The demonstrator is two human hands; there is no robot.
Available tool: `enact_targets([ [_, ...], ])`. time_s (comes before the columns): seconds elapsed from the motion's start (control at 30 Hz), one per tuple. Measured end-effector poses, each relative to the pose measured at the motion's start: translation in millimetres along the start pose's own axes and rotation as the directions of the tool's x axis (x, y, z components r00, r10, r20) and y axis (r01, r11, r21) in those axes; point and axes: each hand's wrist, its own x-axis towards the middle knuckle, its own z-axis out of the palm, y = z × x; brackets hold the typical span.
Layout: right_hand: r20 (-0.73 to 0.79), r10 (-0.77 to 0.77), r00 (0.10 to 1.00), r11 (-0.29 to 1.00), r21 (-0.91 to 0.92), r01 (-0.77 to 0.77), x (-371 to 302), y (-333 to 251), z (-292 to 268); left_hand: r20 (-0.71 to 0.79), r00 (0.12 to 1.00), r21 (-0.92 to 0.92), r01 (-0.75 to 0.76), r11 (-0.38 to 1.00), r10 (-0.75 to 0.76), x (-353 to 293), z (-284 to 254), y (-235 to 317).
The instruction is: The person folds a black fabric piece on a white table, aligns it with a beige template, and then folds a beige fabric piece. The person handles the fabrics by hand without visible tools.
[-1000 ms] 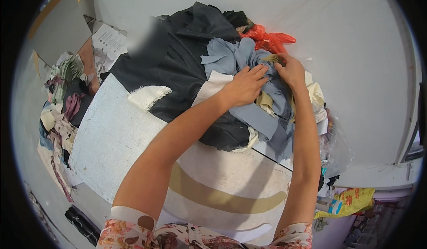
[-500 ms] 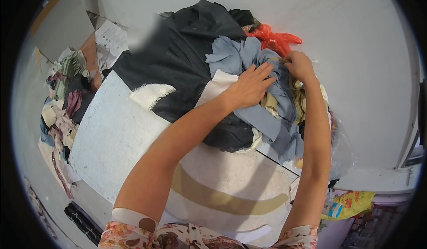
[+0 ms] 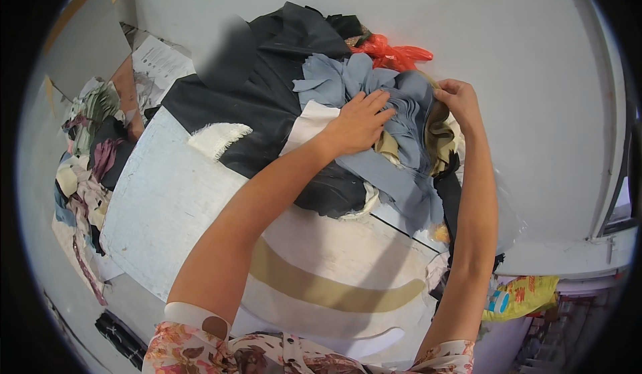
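A heap of blue-grey fabric pieces (image 3: 398, 110) lies over a large black cloth (image 3: 267, 110). My left hand (image 3: 361, 121) rests on the blue-grey pieces with its fingers stretched out, holding nothing. Farther right, my right hand (image 3: 461, 103) pinches the edge of an olive fabric piece (image 3: 439, 130) between thumb and fingers. That piece hangs down beside the blue-grey stack. Next to my left wrist lies a pale pink piece (image 3: 311, 125). A bit of khaki cloth (image 3: 387, 148) shows below my left fingers.
A red plastic bag (image 3: 394, 54) sits behind the heap. Cream fringed cloth (image 3: 217, 140) lies on the white board (image 3: 167, 180). A curved olive strip (image 3: 328, 292) lies near me. Mixed scraps (image 3: 93, 153) are piled at the left. A yellow bag (image 3: 528, 297) is at lower right.
My right hand has drawn the olive piece's edge outward, and more olive cloth shows beside the blue-grey stack. My left hand stays on the pieces. The whole view has shifted slightly.
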Motion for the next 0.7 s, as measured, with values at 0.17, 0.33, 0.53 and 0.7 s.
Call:
enact_targets([
  [0.17, 0.049, -0.254, 0.966, 0.907, -0.334, 0.256, -24, -33, 18, -0.055, 0.909, -0.254, 0.387, 0.887, -0.412, 15, -23, 19],
  [0.33, 0.006, -0.296, 0.955, 0.901, -0.33, 0.282, -37, -47, 28, 0.167, 0.601, -0.449, 0.752, 0.482, -0.782, 49, -10, 35],
  [0.53, 0.023, -0.263, 0.964, 0.926, -0.274, 0.259, -44, -40, 32, 0.288, 0.633, -0.594, 0.707, 0.384, -0.719, 45, 5, 23],
  [0.7, 0.053, -0.1, 0.994, 0.993, 0.068, 0.096, -35, -16, 28, 0.226, 0.715, -0.614, 0.632, 0.473, -0.662, 39, 1, 30],
])
